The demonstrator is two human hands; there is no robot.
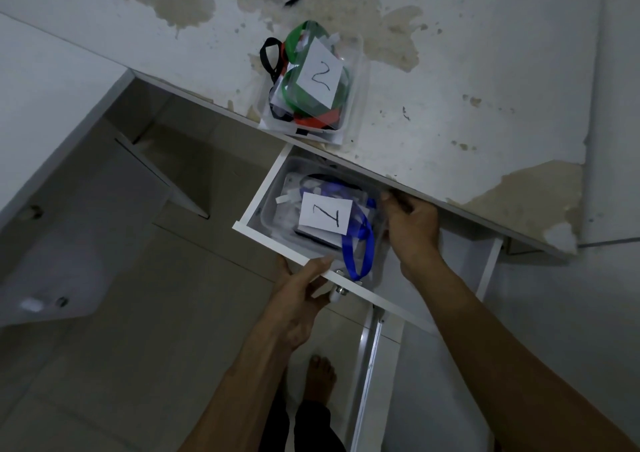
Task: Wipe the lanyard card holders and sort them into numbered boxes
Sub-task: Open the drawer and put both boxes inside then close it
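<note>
**Box 1 in open drawer, box 2 on desk**

Nearest the camera: a bare foot point(320, 380) on the tiled floor point(145, 347), between the two forearms.

Left hand point(300, 299) grips the white front panel of the drawer point(388, 304). Thumb lies over the top edge; fingers are curled beneath it, next to the metal knob point(338, 292). The drawer is pulled out from under the desk point(467, 81).

Inside the drawer sits a clear plastic box point(273, 209) with a paper label point(326, 215) marked "1" on its lid. White card holders and a blue lanyard point(360, 244) show through the plastic. The lanyard loop hangs out toward the drawer front.

Right hand point(412, 225) is at the right end of this box, fingers curled down over its edge, just under the desk lip. It appears to hold the box. Fingertips are partly hidden in shadow.

Farther back, a second clear box point(349, 119) stands on the desk at its front edge, above and behind the drawer. Its label point(320, 78) reads "2". It holds card holders with green, red and black lanyards; a black loop point(269, 55) sticks out on its left side.

The desk surface is white with large tan patches where the coating has peeled. At the far edge lies a dark item, cut off by the frame; cannot identify.
</note>
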